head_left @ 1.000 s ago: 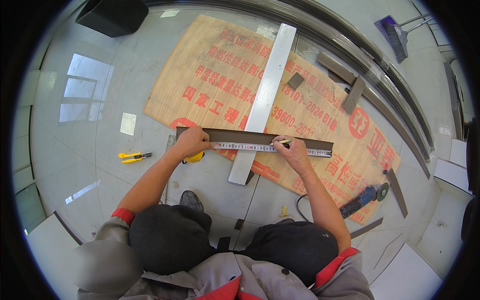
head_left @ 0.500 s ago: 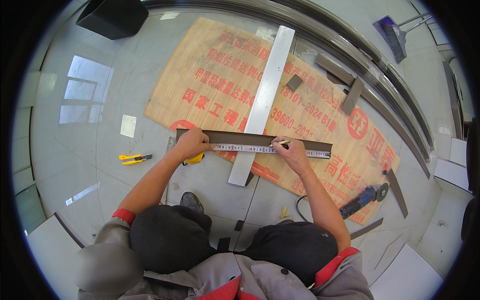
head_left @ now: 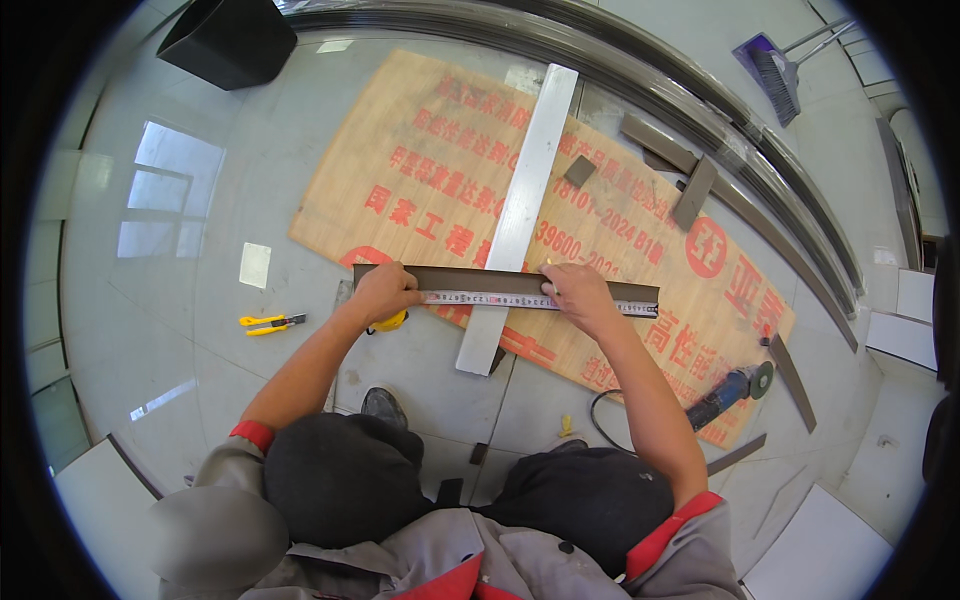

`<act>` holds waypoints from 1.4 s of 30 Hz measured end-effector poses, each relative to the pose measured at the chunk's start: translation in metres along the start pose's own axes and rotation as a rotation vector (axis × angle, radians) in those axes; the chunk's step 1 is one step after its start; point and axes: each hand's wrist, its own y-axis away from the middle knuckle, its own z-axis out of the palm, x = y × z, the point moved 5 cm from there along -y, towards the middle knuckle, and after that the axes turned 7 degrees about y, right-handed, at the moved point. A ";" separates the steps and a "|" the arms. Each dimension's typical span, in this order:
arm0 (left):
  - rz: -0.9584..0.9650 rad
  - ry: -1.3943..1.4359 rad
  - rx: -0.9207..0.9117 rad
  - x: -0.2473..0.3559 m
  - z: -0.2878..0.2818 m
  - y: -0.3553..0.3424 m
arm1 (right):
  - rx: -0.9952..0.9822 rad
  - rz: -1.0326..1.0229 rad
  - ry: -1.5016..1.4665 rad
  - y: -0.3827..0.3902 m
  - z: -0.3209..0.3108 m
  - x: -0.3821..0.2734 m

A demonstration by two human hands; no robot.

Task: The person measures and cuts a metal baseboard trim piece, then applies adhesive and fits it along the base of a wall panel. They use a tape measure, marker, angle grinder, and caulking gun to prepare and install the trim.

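Observation:
A dark brown metal strip [head_left: 462, 279] lies crosswise over a pale grey bar [head_left: 530, 180]. Along its near edge runs the blade of a yellow tape measure [head_left: 392, 321]. My left hand [head_left: 383, 292] is closed at the strip's left end, fingers pressing the blade against it, with the yellow case just below the palm. Toward the right half, my right hand [head_left: 582, 297] pinches a pencil [head_left: 548, 264] over the strip. Most of the pencil is hidden by the fingers.
Beneath lies a wooden board [head_left: 345, 190] with red print. An angle grinder [head_left: 722, 396] rests at its right, near brown offcuts [head_left: 692, 195]. Yellow-handled pliers [head_left: 268, 324] lie left on the tiles. Wrapped long profiles [head_left: 690, 90], a black bin [head_left: 228, 42] and a broom [head_left: 776, 82] stand farther off.
My right hand has turned and shifted slightly left, so the pencil, slanting across the fingers before, is now mostly covered. My left hand and the strip stay nearly in place.

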 end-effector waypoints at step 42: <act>-0.387 -0.523 -0.248 -0.207 -0.052 0.263 | -0.154 0.126 0.306 0.068 0.008 0.029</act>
